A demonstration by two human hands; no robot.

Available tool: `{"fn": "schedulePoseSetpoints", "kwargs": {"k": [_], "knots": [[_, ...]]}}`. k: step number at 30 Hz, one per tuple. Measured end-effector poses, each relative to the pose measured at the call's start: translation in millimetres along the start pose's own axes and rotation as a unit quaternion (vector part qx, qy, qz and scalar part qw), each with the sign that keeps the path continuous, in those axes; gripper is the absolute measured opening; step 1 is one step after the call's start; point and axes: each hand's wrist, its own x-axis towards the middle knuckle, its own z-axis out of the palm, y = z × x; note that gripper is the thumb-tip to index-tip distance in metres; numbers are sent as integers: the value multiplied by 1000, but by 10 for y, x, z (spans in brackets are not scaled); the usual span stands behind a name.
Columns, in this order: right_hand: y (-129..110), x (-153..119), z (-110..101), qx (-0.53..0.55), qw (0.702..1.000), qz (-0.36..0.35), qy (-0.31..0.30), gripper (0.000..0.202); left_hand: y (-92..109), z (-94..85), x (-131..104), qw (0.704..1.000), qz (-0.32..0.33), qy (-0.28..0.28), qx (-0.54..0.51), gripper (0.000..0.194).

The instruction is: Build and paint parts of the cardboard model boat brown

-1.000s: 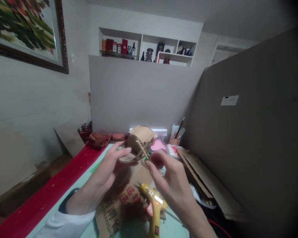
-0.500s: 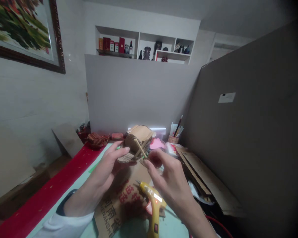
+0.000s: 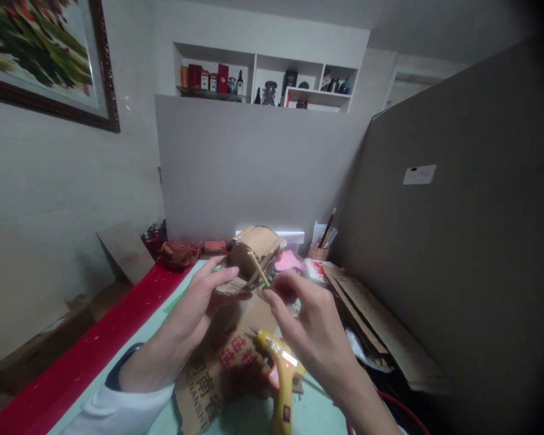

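Holding a small cardboard model (image 3: pixel 259 239) just below the centre of the frame; clamping its left side and ribbed base in the left hand (image 3: pixel 194 313); showing off a tan, curved top, a shaded brown front and raw corrugated layers along the cut edges; pinching a thin, pale stick (image 3: pixel 256 263) between thumb and fingers of the right hand (image 3: pixel 315 315); slanting it up and leftward across the model's near side, crossing a second strip (image 3: pixel 252 281) there; being unable to tell, from this angle, whether touching that strip or just beside it; keeping both hands apart, one at either side of the model; working above a yellow glue gun (image 3: pixel 284 374) at the bottom centre and a printed brown sheet (image 3: pixel 199 386) to its left; against the frame half a second ago, changing almost nothing; keeping the same grip and the same slant; merely easing the background slightly upward in the view.
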Motion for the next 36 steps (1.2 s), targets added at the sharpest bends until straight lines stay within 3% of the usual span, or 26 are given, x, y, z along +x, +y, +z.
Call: {"fn": "schedulePoseSetpoints", "kwargs": {"k": [9,23,36], "knots": [[0,-13,5,2,1000,2,3,18,-3,15,13,1000,-9,15,-1,37],[-10,-15,-1,-2,1000,5,-2,18,-17,-5,25,1000,-7,12,-1,33],[20,-11,24,-11,1000,2,-3,19,-91,-112,55,999,15,-45,3,32]]}}
